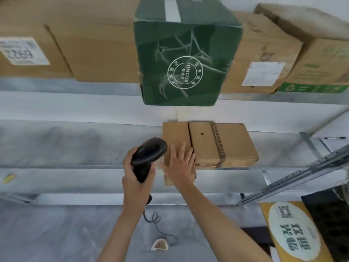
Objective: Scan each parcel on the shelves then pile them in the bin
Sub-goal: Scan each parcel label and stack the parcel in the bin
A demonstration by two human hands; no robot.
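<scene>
My left hand (137,178) is wrapped around the grip of a black barcode scanner (148,156), whose head points toward the shelf. My right hand (179,163) lies flat, fingers spread, on a narrow brown cardboard parcel (174,137) at the front of the middle shelf (66,144). A wider taped brown parcel (224,144) sits right beside it, touching. On the upper shelf stand a dark green printed box (185,59) and several brown cartons (98,46). No bin can be made out with certainty.
A labelled carton (24,52) is at the upper left, and two more cartons (264,57) at the upper right. A metal shelf bracket (294,178) runs diagonally at the right. A yellow box with a white round label (294,233) sits at lower right. The scanner's cable (156,222) hangs down.
</scene>
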